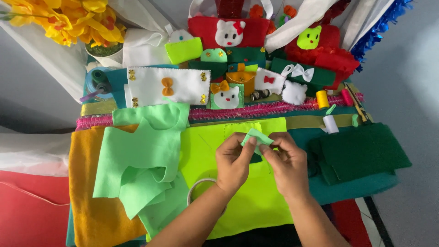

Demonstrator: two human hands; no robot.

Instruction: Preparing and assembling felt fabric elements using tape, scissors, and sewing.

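Two hands, left hand [234,161] and right hand [284,160], pinch one pale-green felt scrap [257,137].

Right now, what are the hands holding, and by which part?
Both the left hand and right hand pinch a small light-green felt piece by its lower edges, fingertips at either side.

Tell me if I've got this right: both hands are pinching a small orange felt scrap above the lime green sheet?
Not quite. The head view shows the felt scrap is pale green, not orange. Otherwise yes: the left hand and right hand both pinch it above the lime green sheet.
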